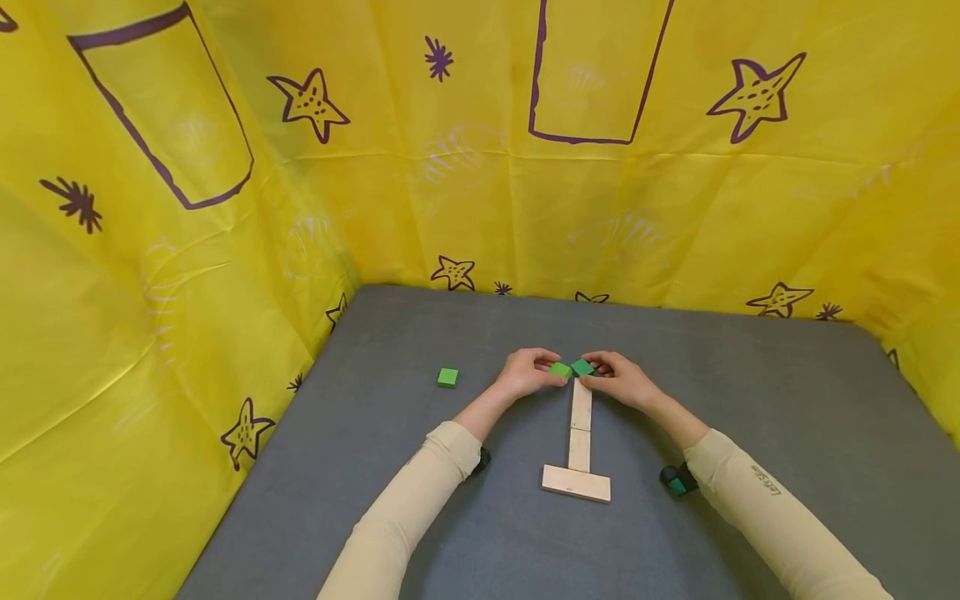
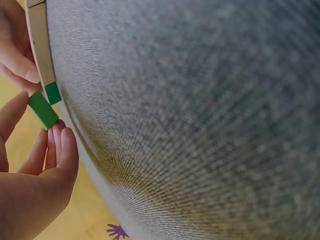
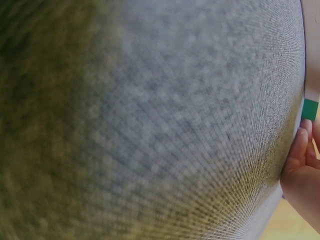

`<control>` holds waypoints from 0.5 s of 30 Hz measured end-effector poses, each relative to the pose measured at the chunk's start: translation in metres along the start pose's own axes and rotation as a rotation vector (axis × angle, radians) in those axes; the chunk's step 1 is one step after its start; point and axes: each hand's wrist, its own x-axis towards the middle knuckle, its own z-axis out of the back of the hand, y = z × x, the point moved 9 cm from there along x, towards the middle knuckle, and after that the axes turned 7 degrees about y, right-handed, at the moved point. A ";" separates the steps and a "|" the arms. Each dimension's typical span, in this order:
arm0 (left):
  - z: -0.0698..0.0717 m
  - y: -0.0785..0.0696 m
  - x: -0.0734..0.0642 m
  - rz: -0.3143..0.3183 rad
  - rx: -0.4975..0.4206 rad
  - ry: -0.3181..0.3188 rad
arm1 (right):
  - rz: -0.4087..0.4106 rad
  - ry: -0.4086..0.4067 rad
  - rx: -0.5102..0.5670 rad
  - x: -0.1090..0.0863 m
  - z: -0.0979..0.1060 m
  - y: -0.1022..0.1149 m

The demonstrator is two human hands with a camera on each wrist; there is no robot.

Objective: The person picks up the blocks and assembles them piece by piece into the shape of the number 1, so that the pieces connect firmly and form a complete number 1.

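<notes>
My left hand (image 1: 525, 372) pinches a light green block (image 1: 559, 370) between thumb and fingertips. In the left wrist view this block (image 2: 44, 110) is tilted, close beside a dark green block (image 2: 52, 93). Opposite, my right hand (image 1: 624, 379) has thumb and fingers on either side of that dark green block (image 1: 582, 367), at the far end of a row of wooden planks. Two planks lie end to end, the upper plank (image 1: 581, 404) and the lower plank (image 1: 579, 450). A crosswise plank (image 1: 576, 483) lies at their near end. The right wrist view shows only part of the right hand (image 3: 305, 165).
Another light green block (image 1: 447, 377) lies on the grey surface (image 1: 405, 333), left of my left hand. Yellow cloth (image 1: 480, 208) with purple drawings rises behind the surface and along its sides. A dark strapped device (image 1: 678, 481) is at the right wrist.
</notes>
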 end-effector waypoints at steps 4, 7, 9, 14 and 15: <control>-0.002 0.002 0.003 0.000 0.054 0.005 | 0.010 -0.002 -0.004 0.000 0.000 0.001; -0.003 0.000 0.004 -0.005 0.089 0.012 | 0.013 -0.004 -0.009 0.000 0.000 0.002; -0.004 -0.003 0.004 -0.010 0.109 0.017 | 0.017 -0.002 -0.010 0.000 0.000 0.002; -0.006 -0.005 0.005 -0.021 0.154 0.022 | 0.012 0.006 -0.013 0.001 -0.001 0.000; -0.006 -0.005 0.006 -0.025 0.161 0.021 | 0.011 0.006 -0.012 0.001 -0.001 0.001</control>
